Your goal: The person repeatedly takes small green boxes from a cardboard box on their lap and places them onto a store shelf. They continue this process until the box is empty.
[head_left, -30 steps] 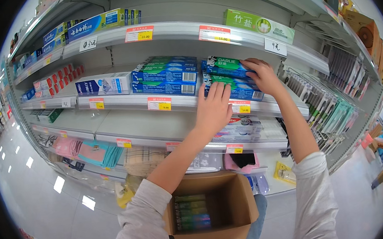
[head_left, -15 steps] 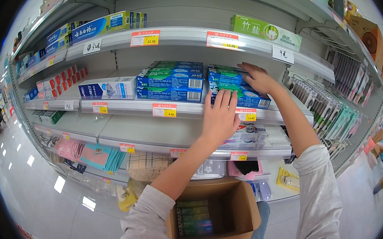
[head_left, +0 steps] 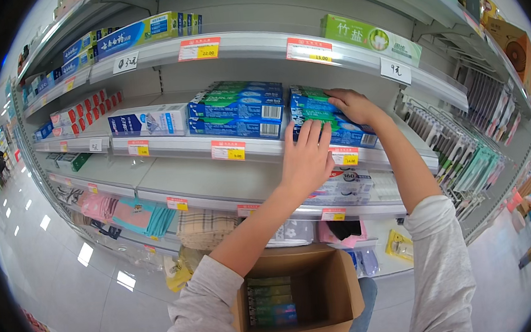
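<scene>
Several part-spread fingers [head_left: 304, 137] on blue boxes [head_left: 308, 105]

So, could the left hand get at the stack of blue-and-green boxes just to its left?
Probably yes. The left hand touches the neighbouring boxes on the same shelf, and nothing visible seems to block the short way across to that stack.

- Shop, toiletries aisle by the look of it.
- Grey tiered shelving [head_left: 210, 179], red-and-yellow price labels [head_left: 191, 49] along front edges, handwritten price cards [head_left: 395, 71] too.
- Repeat stock in rows: blue-green toothpaste boxes [head_left: 310, 102], hanging toothbrush packs [head_left: 449, 142], folded cloths [head_left: 138, 216].
- Glossy tiled floor [head_left: 69, 281], brown cartons [head_left: 510, 47] past the right end.
</scene>
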Action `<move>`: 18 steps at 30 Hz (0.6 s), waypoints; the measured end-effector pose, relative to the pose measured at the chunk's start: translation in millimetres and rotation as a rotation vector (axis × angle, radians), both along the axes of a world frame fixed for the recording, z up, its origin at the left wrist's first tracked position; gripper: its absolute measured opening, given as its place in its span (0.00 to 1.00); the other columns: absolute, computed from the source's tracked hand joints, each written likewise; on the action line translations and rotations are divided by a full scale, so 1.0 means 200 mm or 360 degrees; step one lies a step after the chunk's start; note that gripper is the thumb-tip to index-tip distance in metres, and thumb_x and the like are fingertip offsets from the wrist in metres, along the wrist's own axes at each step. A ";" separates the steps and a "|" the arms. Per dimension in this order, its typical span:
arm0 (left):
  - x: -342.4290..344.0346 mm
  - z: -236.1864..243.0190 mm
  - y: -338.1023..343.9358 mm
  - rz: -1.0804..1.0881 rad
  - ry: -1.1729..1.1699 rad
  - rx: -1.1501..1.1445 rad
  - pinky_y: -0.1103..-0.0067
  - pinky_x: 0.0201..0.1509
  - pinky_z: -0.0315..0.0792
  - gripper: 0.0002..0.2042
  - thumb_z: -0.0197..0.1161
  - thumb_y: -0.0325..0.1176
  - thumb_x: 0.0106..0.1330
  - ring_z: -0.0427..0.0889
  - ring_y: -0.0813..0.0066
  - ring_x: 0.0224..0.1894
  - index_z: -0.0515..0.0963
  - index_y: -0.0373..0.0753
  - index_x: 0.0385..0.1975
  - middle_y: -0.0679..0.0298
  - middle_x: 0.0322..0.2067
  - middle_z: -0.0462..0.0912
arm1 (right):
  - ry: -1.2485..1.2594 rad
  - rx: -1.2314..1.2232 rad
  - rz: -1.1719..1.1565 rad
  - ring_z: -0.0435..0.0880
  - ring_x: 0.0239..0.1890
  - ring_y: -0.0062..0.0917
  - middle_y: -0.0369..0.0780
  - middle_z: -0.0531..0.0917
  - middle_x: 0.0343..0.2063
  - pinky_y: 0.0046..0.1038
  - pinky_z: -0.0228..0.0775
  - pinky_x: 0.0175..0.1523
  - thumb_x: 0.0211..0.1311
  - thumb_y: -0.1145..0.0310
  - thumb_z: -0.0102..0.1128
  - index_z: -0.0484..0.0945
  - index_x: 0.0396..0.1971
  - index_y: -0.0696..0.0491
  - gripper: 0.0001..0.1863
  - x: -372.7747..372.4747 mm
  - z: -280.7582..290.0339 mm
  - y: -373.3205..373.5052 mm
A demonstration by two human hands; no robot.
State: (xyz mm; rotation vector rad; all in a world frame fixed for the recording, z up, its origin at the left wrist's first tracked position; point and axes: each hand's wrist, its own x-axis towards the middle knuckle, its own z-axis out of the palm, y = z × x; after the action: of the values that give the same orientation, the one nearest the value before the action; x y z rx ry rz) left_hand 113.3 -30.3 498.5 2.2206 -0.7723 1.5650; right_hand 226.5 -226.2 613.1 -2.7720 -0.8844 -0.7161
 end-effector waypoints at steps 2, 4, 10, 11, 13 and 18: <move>0.00 -0.01 -0.01 -0.0012 0.0004 -0.0015 0.53 0.72 0.52 0.29 0.64 0.35 0.55 0.68 0.59 0.64 0.71 0.35 0.59 0.54 0.57 0.72 | -0.0012 0.0027 0.0018 0.77 0.60 0.44 0.47 0.80 0.57 0.39 0.68 0.65 0.73 0.51 0.49 0.77 0.61 0.48 0.24 0.02 -0.01 -0.02; 0.00 0.01 -0.02 -0.0052 0.0011 -0.0036 0.52 0.73 0.51 0.29 0.64 0.35 0.55 0.68 0.58 0.65 0.70 0.35 0.60 0.54 0.58 0.72 | -0.0048 0.0051 0.0024 0.78 0.60 0.44 0.46 0.81 0.57 0.39 0.68 0.65 0.72 0.50 0.51 0.78 0.60 0.47 0.24 0.04 0.00 -0.06; -0.08 0.01 0.04 -0.0196 -0.0209 -0.0145 0.56 0.71 0.57 0.25 0.64 0.31 0.56 0.73 0.57 0.62 0.74 0.37 0.57 0.55 0.55 0.77 | -0.0678 0.0613 0.0162 0.79 0.57 0.48 0.51 0.81 0.54 0.40 0.70 0.62 0.70 0.54 0.57 0.78 0.58 0.53 0.23 -0.17 -0.08 0.03; -0.13 -0.04 0.02 -0.0361 -0.0070 -0.0141 0.58 0.66 0.62 0.22 0.64 0.31 0.56 0.76 0.56 0.57 0.75 0.38 0.54 0.56 0.51 0.79 | -0.0747 0.0775 0.0187 0.80 0.57 0.46 0.51 0.81 0.54 0.37 0.70 0.62 0.69 0.58 0.58 0.78 0.56 0.55 0.22 -0.29 -0.12 0.03; -0.22 -0.14 0.00 -0.0679 0.0199 -0.0147 0.62 0.56 0.73 0.16 0.64 0.31 0.58 0.82 0.56 0.48 0.77 0.39 0.47 0.58 0.43 0.83 | -0.0634 0.1157 0.0360 0.82 0.53 0.32 0.45 0.84 0.49 0.30 0.71 0.60 0.69 0.68 0.59 0.79 0.52 0.58 0.16 -0.59 -0.26 0.05; -0.47 -0.71 -0.01 -0.0987 0.1168 0.0407 0.60 0.37 0.77 0.11 0.63 0.36 0.62 0.84 0.52 0.33 0.79 0.40 0.40 0.56 0.29 0.84 | 0.0414 0.1591 0.0324 0.82 0.32 0.19 0.37 0.84 0.31 0.23 0.74 0.42 0.68 0.77 0.55 0.81 0.40 0.60 0.06 -1.26 -0.90 0.07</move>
State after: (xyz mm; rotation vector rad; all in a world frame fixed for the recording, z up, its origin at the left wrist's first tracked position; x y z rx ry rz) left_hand 18.7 -31.9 356.7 2.1592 -1.2729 0.3382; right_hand -24.7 -211.3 433.1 -1.7995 -0.5214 -0.5299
